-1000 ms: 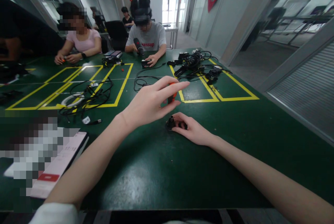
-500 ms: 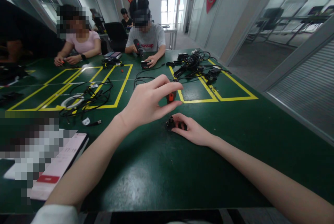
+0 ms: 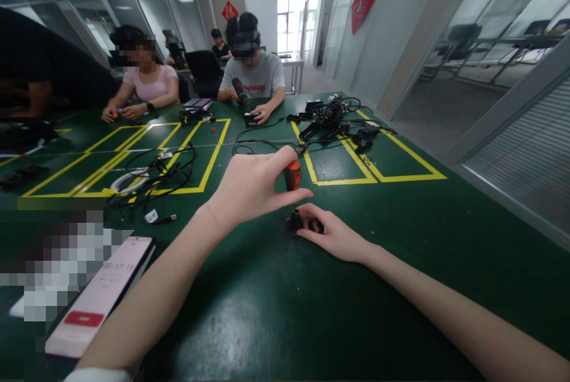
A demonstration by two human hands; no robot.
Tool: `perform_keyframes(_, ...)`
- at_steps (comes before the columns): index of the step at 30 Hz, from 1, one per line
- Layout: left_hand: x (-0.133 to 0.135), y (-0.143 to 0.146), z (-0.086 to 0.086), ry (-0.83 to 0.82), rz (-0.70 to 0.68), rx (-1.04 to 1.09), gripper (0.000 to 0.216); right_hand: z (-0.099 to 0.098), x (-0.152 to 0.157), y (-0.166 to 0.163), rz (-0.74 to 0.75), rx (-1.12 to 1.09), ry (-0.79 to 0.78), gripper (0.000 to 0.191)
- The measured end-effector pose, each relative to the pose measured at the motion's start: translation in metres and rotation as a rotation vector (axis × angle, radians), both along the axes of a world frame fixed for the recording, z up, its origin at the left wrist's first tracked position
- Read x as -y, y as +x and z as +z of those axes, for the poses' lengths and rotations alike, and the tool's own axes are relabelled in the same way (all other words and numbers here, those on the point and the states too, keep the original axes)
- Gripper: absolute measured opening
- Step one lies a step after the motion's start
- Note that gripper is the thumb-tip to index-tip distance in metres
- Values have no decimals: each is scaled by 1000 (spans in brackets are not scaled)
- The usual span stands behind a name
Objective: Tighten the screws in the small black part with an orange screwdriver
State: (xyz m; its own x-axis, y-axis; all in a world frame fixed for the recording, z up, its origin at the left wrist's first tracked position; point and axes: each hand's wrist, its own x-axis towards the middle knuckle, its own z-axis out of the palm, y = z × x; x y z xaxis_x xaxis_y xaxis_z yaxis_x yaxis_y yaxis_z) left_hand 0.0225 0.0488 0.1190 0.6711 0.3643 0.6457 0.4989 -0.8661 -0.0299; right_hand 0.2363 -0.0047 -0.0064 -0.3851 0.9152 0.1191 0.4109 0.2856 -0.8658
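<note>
My left hand (image 3: pixel 249 189) pinches a small orange-and-black handle (image 3: pixel 293 175) between thumb and fingers, held upright just above a small black part (image 3: pixel 294 221). That black part stands on the green table (image 3: pixel 401 233). My right hand (image 3: pixel 332 233) lies on the table with its fingers curled round the black part, steadying it. The lower end of the orange handle is hidden by my thumb.
A phone (image 3: pixel 100 293) lies at the near left. Tangled black cables (image 3: pixel 154 171) fill a yellow-taped box at the left, and more cables and devices (image 3: pixel 332 117) sit at the far right. Two people sit across the table working with their hands.
My left fingers have curled tighter on the orange handle and brought it down closer to the black part. The view has tilted slightly. My right hand has stayed put.
</note>
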Motion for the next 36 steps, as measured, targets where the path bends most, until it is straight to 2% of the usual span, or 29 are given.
perform_keyframes(4,7,6,-2,57,133,53,31,0,0,0,-4,18,7,22)
perform_keyframes(7,10,10,-3,47,161,64,28,0,0,0,-3,15,20,22)
perform_keyframes(10,6,13,-9,1,92,126,20,1,0,0,-3,14,16,23)
perform_keyframes(13,0,17,-19,-69,-54,208,47,1,1,-1,-7,10,10,24)
perform_keyframes(16,-2,18,-24,-83,-129,201,47,1,1,-1,-7,10,11,25)
perform_keyframes(18,1,16,-22,-97,-154,169,49,1,1,-2,-3,6,17,24)
perform_keyframes(21,5,12,-14,-150,-172,103,67,0,1,-2,3,2,22,20)
perform_keyframes(23,6,10,-9,-160,-186,86,69,0,1,-1,2,2,25,20)
perform_keyframes(27,4,11,-9,-111,-205,98,62,0,1,0,4,12,34,21)
perform_keyframes(32,2,12,-12,-32,-138,58,44,-2,1,0,-6,13,45,20)
perform_keyframes(36,6,10,-7,-46,-129,15,40,-2,1,-1,-3,-10,43,21)
